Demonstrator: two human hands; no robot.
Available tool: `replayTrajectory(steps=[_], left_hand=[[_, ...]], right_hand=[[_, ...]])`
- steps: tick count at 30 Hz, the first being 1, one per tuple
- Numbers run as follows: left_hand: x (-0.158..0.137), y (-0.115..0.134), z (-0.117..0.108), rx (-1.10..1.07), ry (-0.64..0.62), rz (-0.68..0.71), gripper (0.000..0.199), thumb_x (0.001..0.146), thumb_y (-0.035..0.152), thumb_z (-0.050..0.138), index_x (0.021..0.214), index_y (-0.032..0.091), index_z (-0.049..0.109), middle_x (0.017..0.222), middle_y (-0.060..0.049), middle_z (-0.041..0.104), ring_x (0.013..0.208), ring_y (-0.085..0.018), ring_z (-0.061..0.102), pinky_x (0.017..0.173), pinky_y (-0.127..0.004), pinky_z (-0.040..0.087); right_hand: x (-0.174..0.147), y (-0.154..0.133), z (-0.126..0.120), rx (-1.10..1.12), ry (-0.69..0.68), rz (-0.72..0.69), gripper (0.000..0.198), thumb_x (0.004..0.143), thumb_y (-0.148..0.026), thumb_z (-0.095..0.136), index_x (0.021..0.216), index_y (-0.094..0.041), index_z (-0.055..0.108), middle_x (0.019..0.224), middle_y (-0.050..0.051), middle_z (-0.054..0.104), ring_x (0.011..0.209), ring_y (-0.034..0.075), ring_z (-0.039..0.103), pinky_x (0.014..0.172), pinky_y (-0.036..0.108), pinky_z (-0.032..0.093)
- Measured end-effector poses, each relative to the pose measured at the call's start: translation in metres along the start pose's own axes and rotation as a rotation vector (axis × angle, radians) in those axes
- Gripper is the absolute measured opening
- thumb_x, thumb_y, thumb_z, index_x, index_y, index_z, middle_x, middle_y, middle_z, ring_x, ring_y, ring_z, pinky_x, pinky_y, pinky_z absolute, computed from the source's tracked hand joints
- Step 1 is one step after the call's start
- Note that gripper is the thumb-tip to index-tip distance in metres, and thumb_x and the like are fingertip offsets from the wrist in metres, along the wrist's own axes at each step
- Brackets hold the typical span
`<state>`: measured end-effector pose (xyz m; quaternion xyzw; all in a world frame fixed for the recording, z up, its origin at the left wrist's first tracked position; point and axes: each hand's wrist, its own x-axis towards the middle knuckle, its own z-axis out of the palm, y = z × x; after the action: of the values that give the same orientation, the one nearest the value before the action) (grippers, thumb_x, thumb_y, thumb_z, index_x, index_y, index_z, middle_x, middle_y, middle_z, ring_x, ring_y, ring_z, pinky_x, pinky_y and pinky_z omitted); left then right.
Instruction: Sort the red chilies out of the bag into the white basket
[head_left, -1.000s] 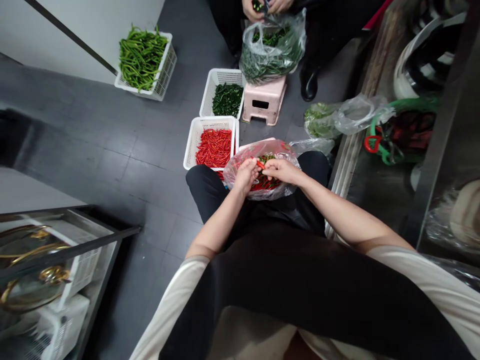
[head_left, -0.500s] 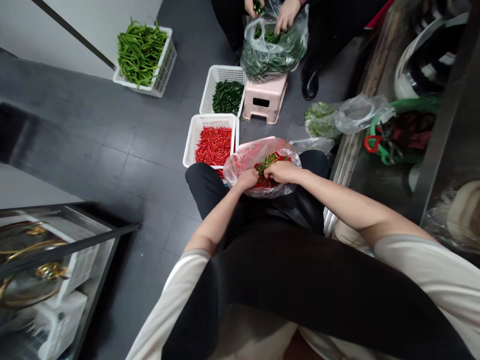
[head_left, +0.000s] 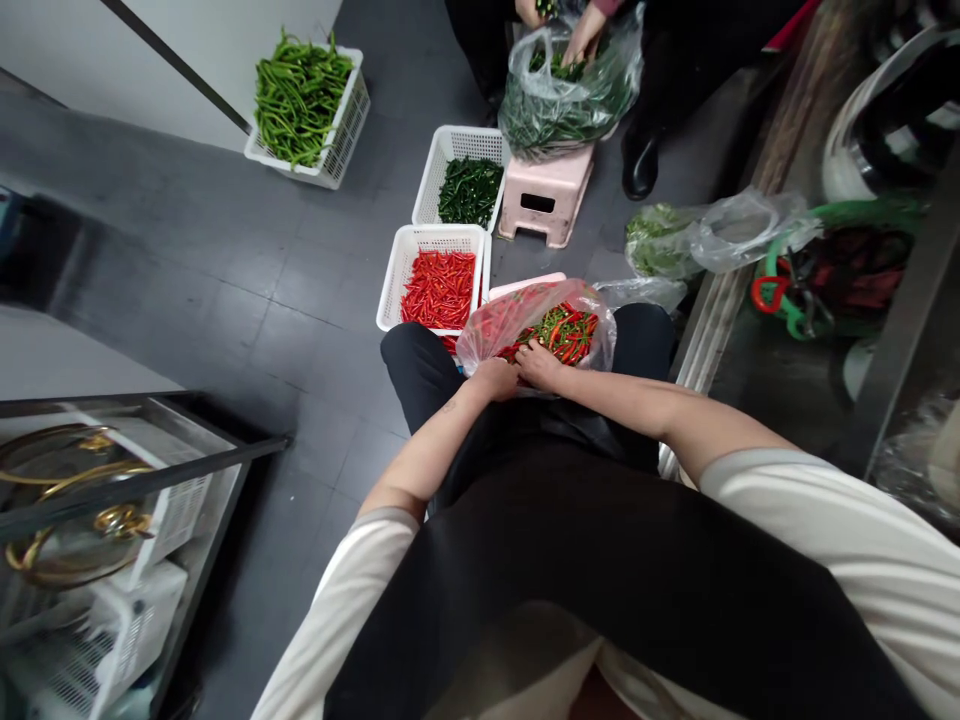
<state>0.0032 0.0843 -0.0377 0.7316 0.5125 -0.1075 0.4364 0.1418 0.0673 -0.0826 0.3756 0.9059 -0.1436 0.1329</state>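
A clear plastic bag (head_left: 480,335) of red chili peppers with green stems (head_left: 571,335) stands open between my knees. At its near edge my left hand (head_left: 496,379) is closed, its fingertips turned inward and out of sight. My right hand (head_left: 538,366) meets it there, fingers bent and drawn together over the peppers. Whatever either hand grips is too small or hidden to make out. Just beyond my left knee, a white basket (head_left: 391,280) holds red chilies (head_left: 441,290) without visible green stems.
Behind it, another white basket (head_left: 427,165) holds dark green chilies. A co-worker's hand (head_left: 585,35) reaches into a bag of green chilies (head_left: 551,115) on a pink stool (head_left: 545,200). Long green peppers (head_left: 300,95) fill a basket at left. Shelving (head_left: 225,455) flanks me at left.
My hands have drawn back from the middle of the bag to its near edge and closer together, uncovering more peppers. The whole view has shifted slightly.
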Motion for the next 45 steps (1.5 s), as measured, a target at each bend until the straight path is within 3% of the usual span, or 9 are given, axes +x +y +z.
replayTrajectory(steps=[7, 11, 15, 18, 23, 29, 36, 41, 45], left_hand=[[-0.014, -0.009, -0.017, -0.426, 0.368, 0.082, 0.013, 0.088, 0.022, 0.045, 0.084, 0.018, 0.057, 0.077, -0.005, 0.063, 0.071, -0.015, 0.059, 0.076, -0.028, 0.045], [-0.019, 0.003, -0.025, -0.702, 0.511, 0.12, 0.013, 0.089, 0.022, 0.044, 0.09, 0.018, 0.056, 0.074, 0.0, 0.059, 0.061, -0.009, 0.051, 0.066, -0.021, 0.042], [-0.019, 0.02, -0.027, -0.727, 0.407, 0.203, 0.017, 0.079, 0.024, 0.06, 0.095, 0.018, 0.06, 0.07, 0.002, 0.054, 0.063, -0.009, 0.049, 0.064, -0.02, 0.039], [-0.014, 0.03, -0.024, -0.632, 0.409, 0.214, 0.022, 0.073, 0.025, 0.068, 0.092, 0.018, 0.061, 0.072, 0.002, 0.054, 0.066, -0.01, 0.048, 0.065, -0.021, 0.038], [-0.011, 0.036, -0.019, -0.449, 0.546, 0.169, 0.013, 0.075, 0.028, 0.064, 0.074, 0.019, 0.056, 0.068, 0.002, 0.051, 0.065, -0.011, 0.045, 0.065, -0.023, 0.036], [-0.013, 0.033, -0.019, -0.608, 0.388, 0.122, 0.016, 0.074, 0.027, 0.066, 0.077, 0.018, 0.053, 0.058, 0.007, 0.044, 0.056, -0.008, 0.039, 0.06, -0.02, 0.032], [-0.011, 0.042, -0.016, -0.675, 0.285, 0.029, 0.021, 0.074, 0.033, 0.067, 0.08, 0.015, 0.058, 0.063, 0.004, 0.051, 0.057, -0.007, 0.043, 0.06, -0.021, 0.034], [-0.011, 0.044, -0.006, -0.558, 0.005, 0.094, 0.019, 0.076, 0.033, 0.063, 0.075, 0.014, 0.06, 0.061, 0.003, 0.055, 0.055, -0.008, 0.044, 0.058, -0.022, 0.034], [-0.01, 0.041, -0.002, -0.424, 0.144, 0.121, 0.018, 0.08, 0.032, 0.055, 0.074, 0.016, 0.06, 0.06, 0.003, 0.053, 0.057, -0.009, 0.044, 0.06, -0.022, 0.035]], right_hand=[[-0.028, 0.025, -0.034, 0.385, 0.157, 0.191, 0.02, 0.082, -0.026, 0.054, 0.096, -0.019, 0.067, 0.101, 0.011, 0.066, 0.11, 0.027, 0.047, 0.102, 0.05, 0.017], [-0.043, 0.034, -0.052, 0.886, 0.284, 0.265, 0.02, 0.086, -0.033, 0.051, 0.094, -0.019, 0.064, 0.105, 0.008, 0.064, 0.107, 0.024, 0.052, 0.097, 0.044, 0.031], [-0.05, 0.035, -0.06, 1.606, 0.358, 0.204, 0.033, 0.081, -0.048, 0.058, 0.092, -0.017, 0.059, 0.085, 0.005, 0.064, 0.079, 0.017, 0.059, 0.075, 0.031, 0.045], [-0.051, 0.035, -0.06, 1.889, 0.351, 0.256, 0.039, 0.073, -0.053, 0.068, 0.08, -0.016, 0.057, 0.07, 0.001, 0.058, 0.058, 0.01, 0.051, 0.056, 0.023, 0.041], [-0.053, 0.034, -0.061, 2.012, 0.221, 0.216, 0.042, 0.072, -0.053, 0.07, 0.071, -0.015, 0.052, 0.059, -0.003, 0.049, 0.047, 0.005, 0.038, 0.045, 0.02, 0.033], [-0.053, 0.034, -0.06, 2.098, 0.438, 0.407, 0.037, 0.069, -0.044, 0.075, 0.082, -0.018, 0.051, 0.058, -0.006, 0.05, 0.042, 0.004, 0.033, 0.04, 0.016, 0.026], [-0.048, 0.032, -0.058, 2.396, 0.366, 0.576, 0.017, 0.082, -0.029, 0.064, 0.086, -0.016, 0.056, 0.06, -0.003, 0.05, 0.043, 0.004, 0.038, 0.041, 0.017, 0.034], [-0.043, 0.036, -0.067, 2.619, 0.531, 0.642, 0.008, 0.089, -0.023, 0.053, 0.084, -0.017, 0.054, 0.062, -0.003, 0.049, 0.044, 0.004, 0.039, 0.044, 0.015, 0.039], [-0.046, 0.045, -0.06, 2.601, 0.754, 0.756, 0.013, 0.085, -0.015, 0.057, 0.075, -0.017, 0.048, 0.057, -0.006, 0.046, 0.042, 0.003, 0.037, 0.043, 0.013, 0.037]])
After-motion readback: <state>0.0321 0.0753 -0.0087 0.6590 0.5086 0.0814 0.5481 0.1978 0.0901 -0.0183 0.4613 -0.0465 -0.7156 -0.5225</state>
